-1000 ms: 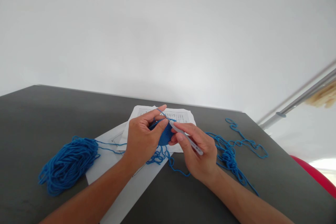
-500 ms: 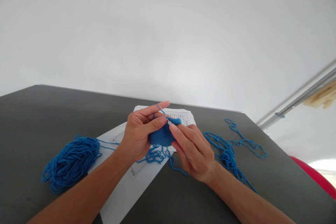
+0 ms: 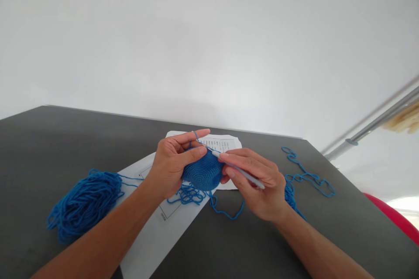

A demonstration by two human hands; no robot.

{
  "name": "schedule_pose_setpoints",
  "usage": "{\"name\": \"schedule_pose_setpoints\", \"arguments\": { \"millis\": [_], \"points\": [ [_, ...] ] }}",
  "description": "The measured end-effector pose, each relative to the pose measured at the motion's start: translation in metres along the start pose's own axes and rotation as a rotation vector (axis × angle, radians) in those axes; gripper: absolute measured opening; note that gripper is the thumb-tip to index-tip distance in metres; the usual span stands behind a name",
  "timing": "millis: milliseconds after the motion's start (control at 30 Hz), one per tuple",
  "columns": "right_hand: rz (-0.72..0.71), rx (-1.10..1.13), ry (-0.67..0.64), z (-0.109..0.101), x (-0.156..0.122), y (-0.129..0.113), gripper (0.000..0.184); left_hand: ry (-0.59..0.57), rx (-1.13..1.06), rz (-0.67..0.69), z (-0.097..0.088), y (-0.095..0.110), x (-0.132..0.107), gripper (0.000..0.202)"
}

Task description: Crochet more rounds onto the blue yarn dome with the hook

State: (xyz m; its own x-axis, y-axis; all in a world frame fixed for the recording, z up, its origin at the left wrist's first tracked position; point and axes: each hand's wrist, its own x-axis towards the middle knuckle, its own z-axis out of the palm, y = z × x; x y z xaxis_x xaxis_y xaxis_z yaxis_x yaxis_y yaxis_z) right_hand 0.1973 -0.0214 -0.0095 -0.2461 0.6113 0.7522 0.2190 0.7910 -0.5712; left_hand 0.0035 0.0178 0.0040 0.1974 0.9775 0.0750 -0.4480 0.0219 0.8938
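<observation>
Between my hands is a round blue crochet piece (image 3: 201, 172), its spiral of stitches facing me. My left hand (image 3: 173, 161) pinches its upper left edge between thumb and fingers, while a strand of blue yarn loops over the raised index finger. In my right hand (image 3: 258, 178) is a pale grey crochet hook (image 3: 247, 176), gripped like a pen, its tip at the top edge of the piece near my left thumb. Loose blue yarn (image 3: 190, 194) lies beneath the piece. Some right fingers are hidden behind the work.
A blue yarn skein (image 3: 87, 205) rests on the dark table (image 3: 49, 148) at left. White printed sheets (image 3: 153, 244) lie under my hands. More tangled yarn (image 3: 307, 178) is at right, with a metal rail (image 3: 382, 117) and a red curved object (image 3: 393, 220) beyond the table edge.
My right hand has moved right and turned, so the hook's handle now shows. The crochet piece has tilted, exposing more of its round face. My left hand has barely shifted.
</observation>
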Motion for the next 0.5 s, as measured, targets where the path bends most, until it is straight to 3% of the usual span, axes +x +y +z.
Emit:
{"name": "schedule_pose_setpoints", "arguments": {
  "millis": [233, 500],
  "points": [
    [-0.032, -0.085, -0.005, 0.0014, -0.001, 0.0038, 0.038, 0.034, 0.02, 0.012, 0.0015, -0.0016, 0.0005, 0.046],
    [-0.03, -0.106, 0.044, 0.0016, 0.002, 0.0001, 0.037, -0.016, 0.021, -0.004, -0.0003, 0.0016, -0.0005, 0.044]
  ]
}}
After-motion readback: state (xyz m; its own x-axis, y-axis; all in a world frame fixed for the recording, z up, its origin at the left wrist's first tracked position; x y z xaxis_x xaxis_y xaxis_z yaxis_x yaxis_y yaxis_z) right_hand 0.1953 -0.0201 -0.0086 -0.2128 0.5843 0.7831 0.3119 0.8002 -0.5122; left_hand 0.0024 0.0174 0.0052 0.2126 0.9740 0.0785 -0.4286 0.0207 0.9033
